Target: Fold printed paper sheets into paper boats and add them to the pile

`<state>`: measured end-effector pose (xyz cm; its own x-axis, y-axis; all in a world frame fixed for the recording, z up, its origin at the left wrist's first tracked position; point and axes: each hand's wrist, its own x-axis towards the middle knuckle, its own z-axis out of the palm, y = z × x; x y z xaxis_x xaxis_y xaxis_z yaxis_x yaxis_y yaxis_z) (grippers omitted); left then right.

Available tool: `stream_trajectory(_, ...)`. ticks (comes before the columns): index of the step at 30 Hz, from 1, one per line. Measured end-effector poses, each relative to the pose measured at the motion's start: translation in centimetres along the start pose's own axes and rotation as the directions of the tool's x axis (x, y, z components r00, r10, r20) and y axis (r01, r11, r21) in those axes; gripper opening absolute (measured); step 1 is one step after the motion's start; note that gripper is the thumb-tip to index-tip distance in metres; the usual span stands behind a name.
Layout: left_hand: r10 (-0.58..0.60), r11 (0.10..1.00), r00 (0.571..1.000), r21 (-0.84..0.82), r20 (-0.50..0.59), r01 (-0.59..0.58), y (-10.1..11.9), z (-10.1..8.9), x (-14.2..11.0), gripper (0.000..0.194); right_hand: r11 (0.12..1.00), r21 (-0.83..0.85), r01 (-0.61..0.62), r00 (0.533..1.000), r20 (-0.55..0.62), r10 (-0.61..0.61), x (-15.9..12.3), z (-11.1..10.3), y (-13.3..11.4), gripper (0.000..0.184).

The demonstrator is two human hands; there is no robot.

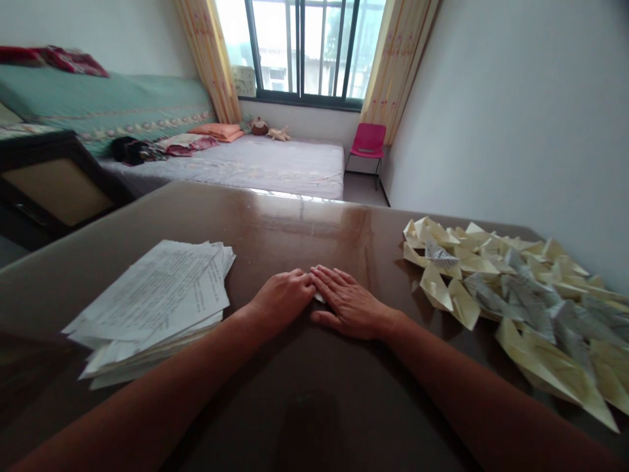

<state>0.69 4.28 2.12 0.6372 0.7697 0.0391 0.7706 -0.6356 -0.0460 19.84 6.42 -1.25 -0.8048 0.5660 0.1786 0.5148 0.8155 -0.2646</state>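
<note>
A small piece of folded paper (319,297) lies on the brown table between my hands, mostly hidden under them. My left hand (286,294) is closed at its left end, fingers curled onto the paper. Flat over the paper's right part rests my right hand (351,305), its fingers stretched out and its thumb apart on the table. The fingertips of both hands meet. To the left sits a stack of printed sheets (162,288). Over on the right is a pile of folded paper boats (472,259), cream and grey-white.
The glossy brown table (295,226) spans the front of the room. Beyond it stand a bed (295,160) and a pink chair (368,141) below the window. A dark cabinet (59,183) is at the left, and a white wall (515,118) runs along the right.
</note>
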Motion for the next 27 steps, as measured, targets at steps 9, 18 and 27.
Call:
stream_trajectory(9,0.062,0.991,0.991,-0.108,-0.115,-0.074,-2.0,1.0,-0.2,0.021,1.0,0.0,-0.013,0.999,0.052,0.013,-1.0,-0.2,0.5,0.08)
stream_trajectory(18,0.093,0.992,0.975,-0.065,-0.2,-0.108,-2.2,1.8,-0.2,0.025,0.97,0.243,-0.011,0.997,-0.074,0.03,-1.1,-0.9,2.3,0.078)
stream_trajectory(27,0.095,0.992,0.96,-0.058,-0.262,-0.113,-1.4,2.4,-0.2,0.024,0.988,0.155,-0.022,0.987,-0.155,0.046,-1.2,-1.5,2.2,0.028)
